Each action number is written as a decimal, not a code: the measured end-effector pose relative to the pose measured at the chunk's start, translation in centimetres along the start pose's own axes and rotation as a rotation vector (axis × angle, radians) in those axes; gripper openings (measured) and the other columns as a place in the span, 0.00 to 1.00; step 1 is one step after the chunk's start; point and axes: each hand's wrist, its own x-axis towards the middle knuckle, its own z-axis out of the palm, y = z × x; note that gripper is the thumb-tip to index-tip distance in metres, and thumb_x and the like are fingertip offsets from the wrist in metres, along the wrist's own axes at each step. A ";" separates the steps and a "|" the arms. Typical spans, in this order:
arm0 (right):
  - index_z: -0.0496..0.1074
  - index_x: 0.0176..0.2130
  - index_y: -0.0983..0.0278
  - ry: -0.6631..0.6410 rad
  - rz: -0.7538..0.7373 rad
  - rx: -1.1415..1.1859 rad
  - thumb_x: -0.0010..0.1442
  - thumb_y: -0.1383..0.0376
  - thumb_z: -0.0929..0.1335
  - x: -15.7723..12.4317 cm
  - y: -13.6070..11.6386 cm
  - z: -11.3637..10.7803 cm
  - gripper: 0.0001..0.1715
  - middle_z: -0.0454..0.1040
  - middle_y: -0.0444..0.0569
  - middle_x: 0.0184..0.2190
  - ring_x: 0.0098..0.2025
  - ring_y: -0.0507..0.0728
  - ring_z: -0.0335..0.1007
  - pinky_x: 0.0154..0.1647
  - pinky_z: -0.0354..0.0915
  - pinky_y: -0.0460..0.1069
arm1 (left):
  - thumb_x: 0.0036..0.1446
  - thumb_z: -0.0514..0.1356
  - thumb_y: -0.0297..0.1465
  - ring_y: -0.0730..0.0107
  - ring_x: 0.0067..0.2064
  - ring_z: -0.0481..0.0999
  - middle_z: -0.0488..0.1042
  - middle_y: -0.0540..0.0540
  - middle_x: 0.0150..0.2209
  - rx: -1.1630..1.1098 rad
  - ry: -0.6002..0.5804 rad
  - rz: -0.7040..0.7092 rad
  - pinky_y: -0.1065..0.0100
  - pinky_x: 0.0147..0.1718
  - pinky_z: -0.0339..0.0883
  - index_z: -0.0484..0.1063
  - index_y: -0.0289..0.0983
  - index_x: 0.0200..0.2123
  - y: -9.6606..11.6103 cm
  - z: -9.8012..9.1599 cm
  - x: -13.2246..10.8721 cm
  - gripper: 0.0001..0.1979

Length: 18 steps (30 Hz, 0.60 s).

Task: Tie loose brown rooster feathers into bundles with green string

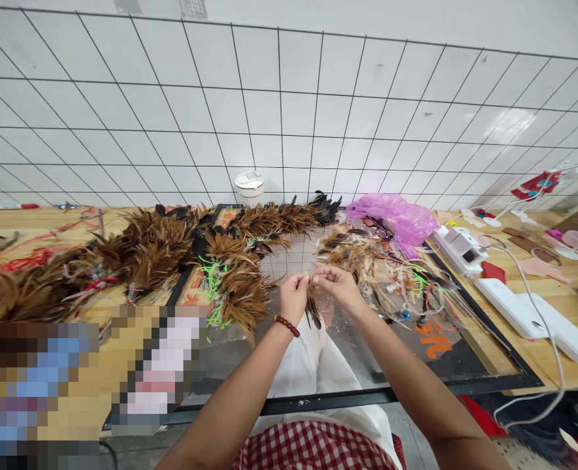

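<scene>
My left hand [294, 295], with a dark red bead bracelet [287, 326] at the wrist, is closed in a pinch on a small bunch of dark feathers [312, 308]. The feathers hang tips down between my hands. Fingers of my right hand [338, 284] are also pinched at the bunch's upper end; the exact contact is too small to make out. Left of my hands lies a thick brown feather bundle [242, 294] with bright green ties [213, 290]. Loose feathers [347, 251] and tangled strands are heaped on the right, over a clear, black-framed panel [337, 397].
More brown feather bundles [151, 254] stretch left over the wooden table [73, 228]. A pink plastic bag [399, 215] and a white lidded container [249, 187] sit at the back. White power banks [553, 320], a white device [458, 248] and a cable [528, 281] lie right.
</scene>
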 end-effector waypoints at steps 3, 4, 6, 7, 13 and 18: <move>0.72 0.34 0.64 0.030 -0.033 -0.009 0.36 0.61 0.78 0.3 0.6 0.1 0.24 0.76 0.44 0.28 0.28 0.50 0.72 0.33 0.69 0.47 | 0.48 0.64 0.35 0.71 0.28 0.70 0.75 0.48 0.24 0.025 0.003 -0.010 0.72 0.31 0.63 0.77 0.35 0.25 0.3 -0.2 -0.2 0.08; 0.71 0.34 0.64 0.040 -0.052 -0.015 0.37 0.61 0.77 0.4 0.7 0.1 0.23 0.76 0.44 0.28 0.29 0.50 0.72 0.34 0.69 0.47 | 0.49 0.63 0.36 0.71 0.28 0.70 0.75 0.48 0.24 0.004 0.006 -0.028 0.72 0.31 0.63 0.77 0.36 0.25 0.4 -0.2 -0.2 0.09; 0.70 0.34 0.64 0.052 -0.093 -0.049 0.38 0.62 0.77 0.6 0.8 0.2 0.23 0.75 0.44 0.28 0.31 0.51 0.72 0.36 0.70 0.48 | 0.48 0.65 0.36 0.72 0.27 0.69 0.75 0.48 0.23 -0.029 -0.003 -0.064 0.72 0.30 0.63 0.77 0.35 0.24 0.6 -0.2 -0.3 0.09; 0.70 0.35 0.63 0.059 -0.119 -0.070 0.38 0.61 0.76 0.6 0.7 0.3 0.23 0.75 0.44 0.29 0.31 0.51 0.73 0.38 0.70 0.48 | 0.48 0.65 0.36 0.72 0.27 0.70 0.75 0.48 0.23 -0.036 0.003 -0.056 0.72 0.30 0.63 0.77 0.35 0.24 0.7 -0.1 -0.3 0.09; 0.68 0.41 0.63 0.049 -0.225 -0.291 0.47 0.63 0.71 0.6 0.4 0.9 0.19 0.72 0.44 0.33 0.33 0.52 0.75 0.40 0.71 0.49 | 0.49 0.64 0.36 0.70 0.30 0.72 0.77 0.47 0.26 -0.049 -0.008 -0.064 0.70 0.34 0.65 0.79 0.36 0.27 0.5 -0.2 -0.3 0.09; 0.63 0.48 0.62 0.008 -0.355 -0.543 0.53 0.68 0.67 0.3 -0.2 0.6 0.21 0.71 0.47 0.39 0.33 0.52 0.76 0.38 0.71 0.49 | 0.46 0.66 0.37 0.68 0.31 0.74 0.80 0.45 0.30 -0.133 -0.050 -0.105 0.68 0.36 0.66 0.81 0.35 0.29 0.3 -0.3 0.0 0.11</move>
